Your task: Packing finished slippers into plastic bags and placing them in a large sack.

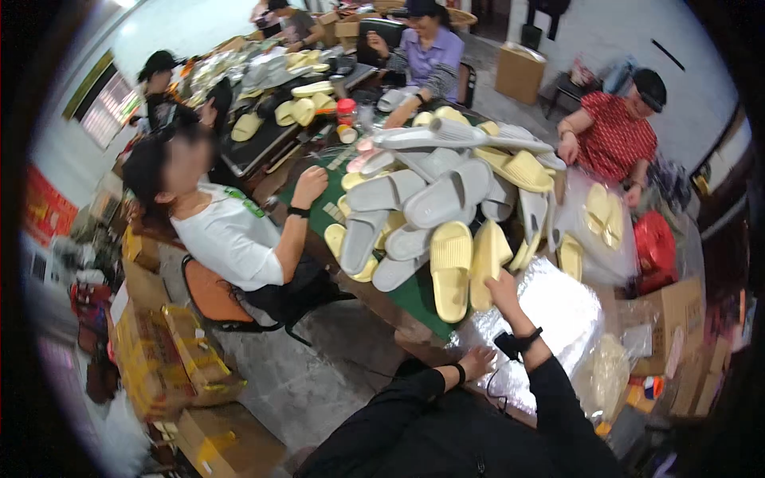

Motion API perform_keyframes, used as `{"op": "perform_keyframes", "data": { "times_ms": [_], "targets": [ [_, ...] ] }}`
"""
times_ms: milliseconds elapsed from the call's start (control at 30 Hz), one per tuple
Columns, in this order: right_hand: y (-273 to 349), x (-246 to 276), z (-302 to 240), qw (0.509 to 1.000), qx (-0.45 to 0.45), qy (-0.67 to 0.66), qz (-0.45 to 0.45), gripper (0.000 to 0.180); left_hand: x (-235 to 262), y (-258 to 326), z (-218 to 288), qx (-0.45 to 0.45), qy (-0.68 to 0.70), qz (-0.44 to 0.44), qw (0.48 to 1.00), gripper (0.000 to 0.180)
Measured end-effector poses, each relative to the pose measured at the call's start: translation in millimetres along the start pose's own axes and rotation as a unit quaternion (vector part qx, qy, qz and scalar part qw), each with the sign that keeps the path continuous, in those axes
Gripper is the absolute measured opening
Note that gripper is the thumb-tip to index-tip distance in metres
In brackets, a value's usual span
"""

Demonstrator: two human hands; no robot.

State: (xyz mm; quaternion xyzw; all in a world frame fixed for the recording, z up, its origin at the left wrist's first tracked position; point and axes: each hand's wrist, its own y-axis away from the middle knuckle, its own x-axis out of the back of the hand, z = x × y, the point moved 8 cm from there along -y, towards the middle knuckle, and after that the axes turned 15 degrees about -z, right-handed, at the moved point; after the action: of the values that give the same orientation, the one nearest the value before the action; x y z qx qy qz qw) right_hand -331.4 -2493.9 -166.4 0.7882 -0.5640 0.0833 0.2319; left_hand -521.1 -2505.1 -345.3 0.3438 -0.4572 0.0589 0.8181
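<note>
My right hand (pixel 502 291) is closed on the near end of a yellow slipper (pixel 488 256) at the front of the pile. Right beside it on the left lies another yellow slipper (pixel 451 271), sole down with its ribbed strap showing. My left hand (pixel 476 363) rests, fingers stretched out, at the table's near edge beside a shiny silver sheet (pixel 550 334), holding nothing that I can see. Behind both hands rises a heap of grey slippers (pixel 450 193) mixed with yellow ones, on a green table top (pixel 426 301).
A person in white (pixel 239 231) sits at the left; one in red (pixel 613 135) handles a clear bag of yellow slippers (pixel 603 213). A person in purple (pixel 430 56) sits across. Cardboard boxes (pixel 159 358) stand at lower left, and a red bundle (pixel 655 243) lies at right.
</note>
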Motion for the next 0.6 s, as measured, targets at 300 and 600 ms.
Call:
{"op": "perform_keyframes", "data": {
  "times_ms": [300,600],
  "targets": [
    [189.6,64.1,21.9,0.897,0.002,-0.441,0.033,0.034,8.4,11.9,1.4,0.023,0.160,0.036,0.986,0.060],
    [248.8,114.9,179.5,0.946,-0.114,0.185,0.240,0.053,17.8,5.2,26.6,0.065,0.011,0.010,0.998,0.035]
  ]
}}
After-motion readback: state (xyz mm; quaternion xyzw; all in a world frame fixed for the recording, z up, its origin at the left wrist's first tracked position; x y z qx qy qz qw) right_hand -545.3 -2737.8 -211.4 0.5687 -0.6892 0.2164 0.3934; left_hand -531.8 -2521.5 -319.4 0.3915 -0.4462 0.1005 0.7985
